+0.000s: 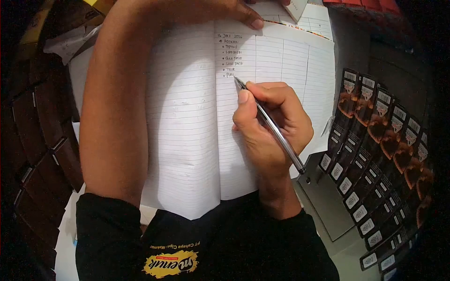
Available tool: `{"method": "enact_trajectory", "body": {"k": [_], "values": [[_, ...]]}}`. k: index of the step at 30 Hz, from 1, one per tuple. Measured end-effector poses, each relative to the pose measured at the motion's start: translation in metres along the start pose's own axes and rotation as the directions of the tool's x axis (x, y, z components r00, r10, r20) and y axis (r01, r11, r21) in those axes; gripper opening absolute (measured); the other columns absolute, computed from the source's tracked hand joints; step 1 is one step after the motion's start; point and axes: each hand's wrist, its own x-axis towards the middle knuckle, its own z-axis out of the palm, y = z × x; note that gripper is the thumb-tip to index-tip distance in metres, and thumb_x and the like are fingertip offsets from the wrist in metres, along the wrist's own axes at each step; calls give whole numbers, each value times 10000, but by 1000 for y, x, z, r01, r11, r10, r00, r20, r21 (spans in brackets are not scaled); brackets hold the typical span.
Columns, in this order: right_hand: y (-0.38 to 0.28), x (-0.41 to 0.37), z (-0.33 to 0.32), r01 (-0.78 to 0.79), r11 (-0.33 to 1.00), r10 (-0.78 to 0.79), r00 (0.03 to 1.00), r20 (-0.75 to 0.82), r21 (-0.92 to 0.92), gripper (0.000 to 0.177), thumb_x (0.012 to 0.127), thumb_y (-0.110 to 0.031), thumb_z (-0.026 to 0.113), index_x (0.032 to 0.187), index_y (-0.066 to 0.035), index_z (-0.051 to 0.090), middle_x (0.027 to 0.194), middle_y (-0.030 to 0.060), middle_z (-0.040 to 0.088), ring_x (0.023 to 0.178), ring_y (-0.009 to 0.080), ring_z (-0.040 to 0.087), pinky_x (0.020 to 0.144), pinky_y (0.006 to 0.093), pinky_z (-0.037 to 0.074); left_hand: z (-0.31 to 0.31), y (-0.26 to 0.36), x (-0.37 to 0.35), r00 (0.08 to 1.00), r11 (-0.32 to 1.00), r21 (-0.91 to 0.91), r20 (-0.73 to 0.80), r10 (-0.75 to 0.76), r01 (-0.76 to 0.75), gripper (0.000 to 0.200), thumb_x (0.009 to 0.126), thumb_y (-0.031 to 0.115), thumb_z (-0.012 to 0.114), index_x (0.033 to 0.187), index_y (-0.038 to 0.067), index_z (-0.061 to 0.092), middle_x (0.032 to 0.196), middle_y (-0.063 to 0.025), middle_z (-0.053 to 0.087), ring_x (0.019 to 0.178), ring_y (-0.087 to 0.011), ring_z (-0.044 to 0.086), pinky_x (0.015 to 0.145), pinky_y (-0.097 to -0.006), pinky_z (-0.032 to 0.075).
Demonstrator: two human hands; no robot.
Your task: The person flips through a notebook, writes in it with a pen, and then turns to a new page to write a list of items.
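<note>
Ruled notebook lies open in the middle of the scene, its near edge against the writer's dark shirt, which carries a yellow logo. Right hand is closed around a clear-barrelled pen, thumb and forefinger pinching it low; the pen slants toward the near right, tip at the end of the lowest line of a handwritten list. List sits at the far left of the right page, in the first of several ruled columns. Left arm runs along the left side and bends across the far end; left hand is partly cut off, thumb on the far edge of the right page, finger spread cannot be told. Dark printed boxes stand in a row at right; dark brown boxes line the left.
</note>
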Motion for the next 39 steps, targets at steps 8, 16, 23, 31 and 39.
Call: {"method": "enact_trajectory", "body": {"k": [8,16,23,31,39], "values": [[3,-2,1,11,1000,-11,1000,-25,13,142,876,66,792,994,59,714,914,96,709,759,65,683,616,197,555,-2,-16,9,998,993,-104,15,66,-64,540,820,118,886,1301,11,665,1260,-149,720,1200,-221,679,1108,-368,530],[1,-1,0,11,1000,-11,1000,-14,-4,143,876,70,790,995,62,711,923,99,708,737,55,662,601,191,532,-10,2,6,997,997,-66,70,-36,40,528,825,115,880,1301,25,671,1258,-145,722,1181,-218,690,1098,-361,536],[3,-1,0,1,1000,-1,1000,-18,2,139,879,63,789,993,58,710,918,95,705,734,48,658,595,185,526,3,6,-6,997,995,89,-48,57,-53,526,823,117,881,1294,13,670,1259,-161,722,1186,-224,694,1102,-362,540],[1,0,0,24,1000,-24,1000,-10,-7,132,885,54,787,988,59,705,915,92,704,734,44,655,594,182,525,6,5,-5,996,993,112,-72,52,-43,536,821,125,886,1297,10,667,1262,-159,722,1190,-230,695,1112,-361,536],[0,-1,0,-12,1000,12,1000,-17,16,127,884,61,781,983,65,700,921,98,708,734,51,661,596,189,533,-5,7,1,1000,999,43,-6,8,-7,543,812,119,890,1296,11,669,1271,-156,719,1191,-228,692,1110,-356,535]]}}
